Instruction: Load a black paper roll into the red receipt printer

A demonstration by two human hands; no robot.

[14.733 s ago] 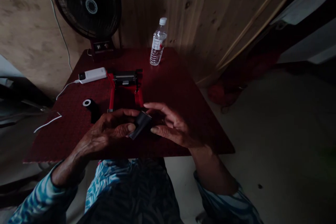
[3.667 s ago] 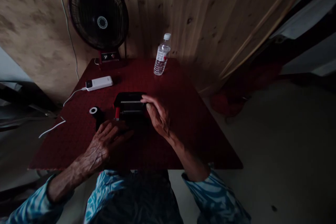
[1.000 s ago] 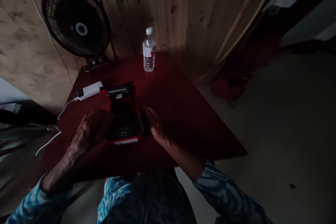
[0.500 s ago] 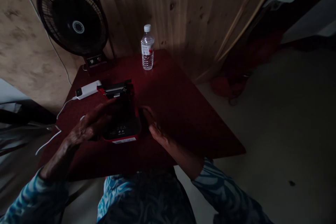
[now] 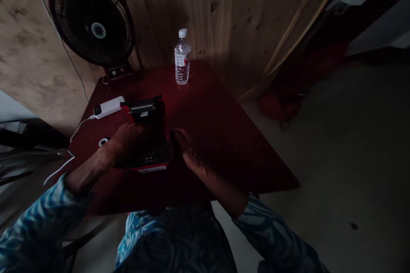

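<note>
A small red and black printer [image 5: 150,158] with its lid [image 5: 143,108] raised sits on the dark red table. My left hand [image 5: 130,136] reaches over its left side into the dark opening. Those fingers are lost in shadow, so what they touch or hold is hidden. Along the printer's right side lies my right hand [image 5: 183,141], fingers stretched forward, with no object visible in it. Left of my left wrist is a small white roll [image 5: 103,141] with a dark centre.
A white handheld device [image 5: 109,107] with a white cable lies behind the roll. Farther back stand a black fan [image 5: 96,30] and a water bottle [image 5: 182,62]. The table [image 5: 224,136] meets a wooden wall; its right edge slants toward the floor.
My left hand has moved forward and down into the printer's opening, uncovering the white roll beside it. My right hand stays at the printer's right side. The view has shifted slightly.
</note>
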